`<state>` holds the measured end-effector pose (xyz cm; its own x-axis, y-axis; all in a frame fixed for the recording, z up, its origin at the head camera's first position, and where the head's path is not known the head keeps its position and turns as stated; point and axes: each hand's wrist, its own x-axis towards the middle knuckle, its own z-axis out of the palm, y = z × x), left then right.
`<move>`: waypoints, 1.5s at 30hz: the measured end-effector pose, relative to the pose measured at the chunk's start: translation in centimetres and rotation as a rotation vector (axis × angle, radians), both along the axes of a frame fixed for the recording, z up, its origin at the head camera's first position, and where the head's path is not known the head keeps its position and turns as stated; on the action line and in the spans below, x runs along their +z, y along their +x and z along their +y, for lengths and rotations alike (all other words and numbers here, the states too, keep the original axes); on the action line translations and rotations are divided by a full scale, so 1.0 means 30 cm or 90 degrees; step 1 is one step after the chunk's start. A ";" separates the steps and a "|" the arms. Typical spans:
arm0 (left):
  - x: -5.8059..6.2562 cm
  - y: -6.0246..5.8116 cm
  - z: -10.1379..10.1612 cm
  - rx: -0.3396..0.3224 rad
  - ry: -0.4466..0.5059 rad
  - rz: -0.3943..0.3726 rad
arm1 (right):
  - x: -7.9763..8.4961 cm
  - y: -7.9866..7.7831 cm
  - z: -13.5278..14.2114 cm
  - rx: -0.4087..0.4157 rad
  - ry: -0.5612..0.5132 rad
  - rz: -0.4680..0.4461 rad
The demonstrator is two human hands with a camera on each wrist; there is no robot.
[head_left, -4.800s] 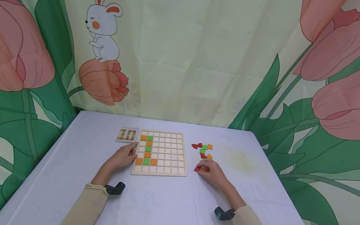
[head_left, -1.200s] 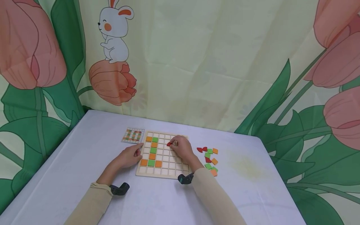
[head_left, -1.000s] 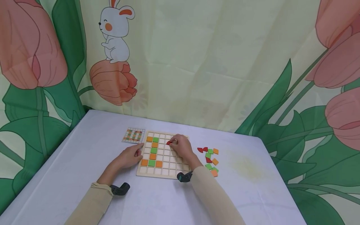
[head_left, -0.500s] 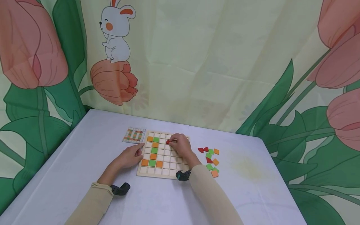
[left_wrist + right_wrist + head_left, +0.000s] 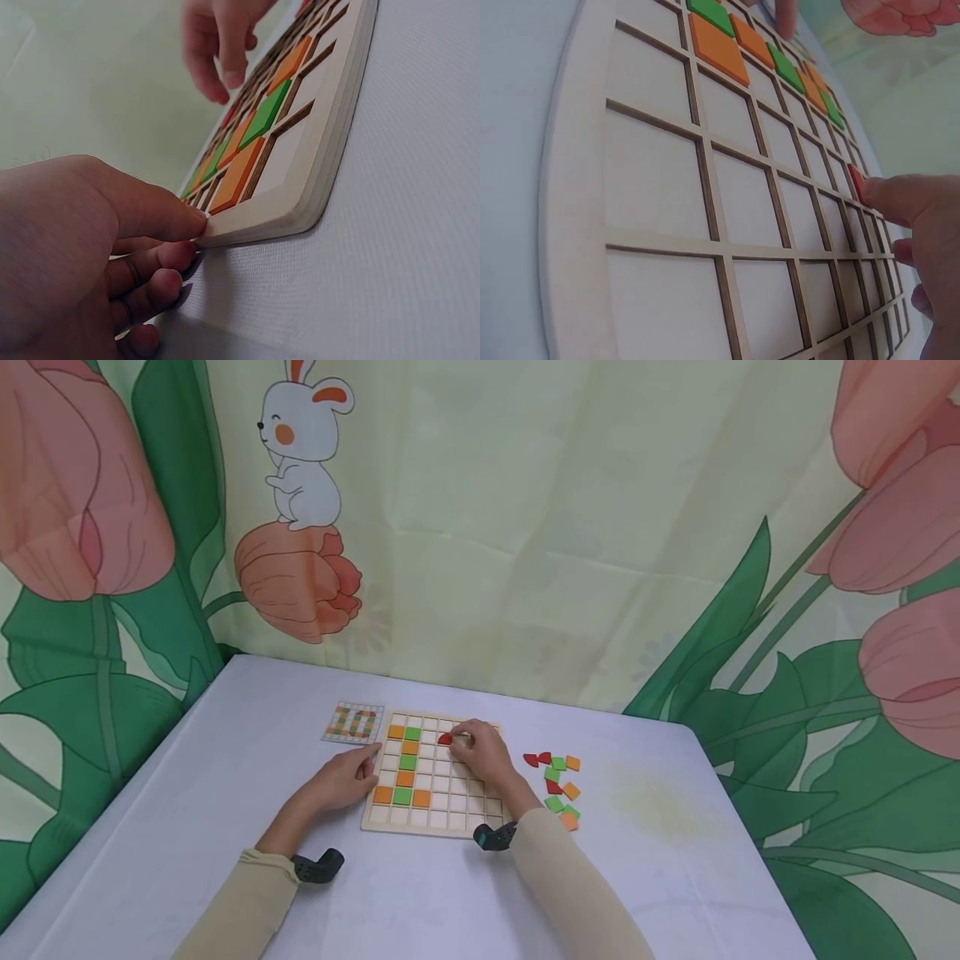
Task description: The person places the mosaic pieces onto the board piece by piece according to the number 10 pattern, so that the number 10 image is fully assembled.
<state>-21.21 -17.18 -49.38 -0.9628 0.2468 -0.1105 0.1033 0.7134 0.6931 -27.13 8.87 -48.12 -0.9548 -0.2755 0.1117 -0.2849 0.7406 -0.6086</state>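
Note:
A wooden grid board point(image 5: 427, 832) lies on the table, with orange and green square tiles set in its left columns. My left hand point(image 5: 347, 779) holds the board's left edge; in the left wrist view the thumb point(image 5: 161, 210) lies on the rim and the other fingers curl beside the edge. My right hand point(image 5: 483, 752) is over the board's far half, thumb and fingertips on a red quarter-round piece point(image 5: 445, 739) at a cell in the second row from the back. In the right wrist view the thumb touches this red piece point(image 5: 856, 182); the index fingertip is hidden.
Right of the board lie loose pieces: red quarter-rounds point(image 5: 531, 760), green squares point(image 5: 553, 804) and orange squares point(image 5: 571, 791). A printed pattern card point(image 5: 354, 722) lies behind my left hand, at the board's far left corner. A printed curtain point(image 5: 525, 568) hangs behind the table.
My right hand has gone from the loose pieces to the board, bringing the red piece. Over the last second it shifted that piece slightly into its cell. My left hand stays at the edge.

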 end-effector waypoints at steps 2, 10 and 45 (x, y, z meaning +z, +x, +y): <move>-0.001 0.001 -0.001 0.001 0.000 -0.002 | 0.006 0.010 0.007 0.002 0.000 -0.004; 0.004 0.002 -0.001 0.003 0.003 -0.005 | 0.025 0.053 0.042 0.002 -0.039 -0.008; 0.019 0.004 0.004 -0.001 0.002 -0.010 | 0.054 0.220 0.241 -0.023 0.000 0.025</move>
<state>-21.09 -17.05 -48.81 -0.9604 0.2488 -0.1252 0.0933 0.7110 0.6969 -20.54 16.10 -46.50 -0.9590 -0.2408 0.1494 -0.2816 0.7513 -0.5968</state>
